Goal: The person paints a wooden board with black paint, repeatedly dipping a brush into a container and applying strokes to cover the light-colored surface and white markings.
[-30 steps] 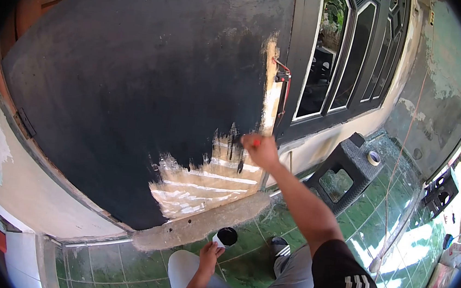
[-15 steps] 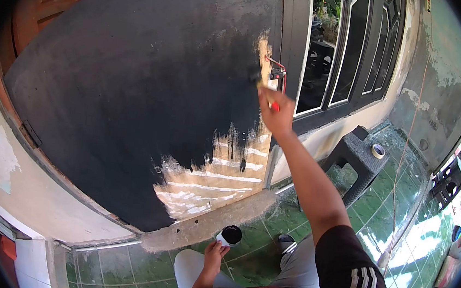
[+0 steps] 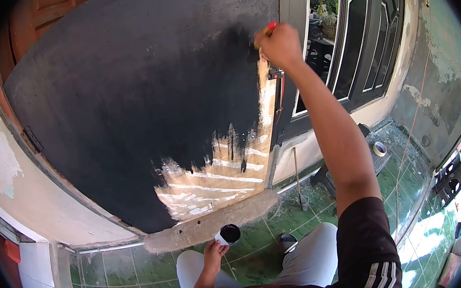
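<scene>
High at the right edge of the door panel (image 3: 136, 92), my right hand (image 3: 282, 45) is closed around a paintbrush (image 3: 271, 28) with a red-ended handle; its bristles are mostly hidden behind my fingers. Black paint covers most of the panel. A bare wood area with white stripes (image 3: 213, 189) shows at the lower right and runs up in a narrow strip beside the latch (image 3: 275, 74). Low down near my knees, my left hand (image 3: 213, 255) grips a white cup (image 3: 221, 237) with black paint inside, tilted so its opening faces me.
Right of the panel is a dark-framed window (image 3: 354, 50) with white trim. A dark stool (image 3: 371, 137) bears a roll of tape (image 3: 379, 149), partly behind my right arm. A long-handled tool (image 3: 297, 172) leans on the wall. Green tiles (image 3: 116, 263) cover the floor.
My right hand has moved upward with the paintbrush, from beside the latch to above it. My left hand and the cup have hardly moved. The leaning tool has come into view.
</scene>
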The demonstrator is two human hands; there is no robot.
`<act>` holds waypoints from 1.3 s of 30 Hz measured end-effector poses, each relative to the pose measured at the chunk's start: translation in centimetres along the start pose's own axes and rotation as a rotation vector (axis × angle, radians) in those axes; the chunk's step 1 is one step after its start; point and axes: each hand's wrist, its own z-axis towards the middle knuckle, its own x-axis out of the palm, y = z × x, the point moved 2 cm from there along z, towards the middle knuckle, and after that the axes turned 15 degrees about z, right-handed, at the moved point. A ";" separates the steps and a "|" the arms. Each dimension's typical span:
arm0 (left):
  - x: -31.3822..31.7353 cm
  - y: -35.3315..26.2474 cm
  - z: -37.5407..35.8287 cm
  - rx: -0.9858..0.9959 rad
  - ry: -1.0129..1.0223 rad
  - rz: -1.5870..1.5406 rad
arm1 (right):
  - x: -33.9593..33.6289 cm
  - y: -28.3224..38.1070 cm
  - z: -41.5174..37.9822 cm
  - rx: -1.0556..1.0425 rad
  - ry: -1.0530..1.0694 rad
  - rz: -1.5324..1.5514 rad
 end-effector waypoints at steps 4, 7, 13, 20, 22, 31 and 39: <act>0.0 0.6 0.0 -0.014 0.014 0.022 | -1.0 1.5 0.2 -0.214 -0.369 0.383; 0.0 0.6 0.0 -0.017 0.027 0.031 | 0.5 0.2 -3.9 -0.310 -0.410 0.457; -0.1 0.4 -0.1 -0.022 0.047 0.029 | 3.5 -5.9 -14.1 -0.090 -0.040 0.253; 0.1 0.7 0.6 0.000 0.056 0.038 | 0.0 -3.4 -3.3 0.173 0.351 -0.085; 0.2 0.4 0.7 0.004 0.051 0.020 | -1.5 0.1 0.1 0.091 0.190 -0.106; 0.2 0.4 -0.3 -0.048 0.065 0.007 | 2.1 -1.3 -5.1 -0.408 -0.372 0.337; -0.7 0.4 0.3 -0.019 0.039 0.014 | 5.2 -6.6 -17.4 0.053 0.240 0.138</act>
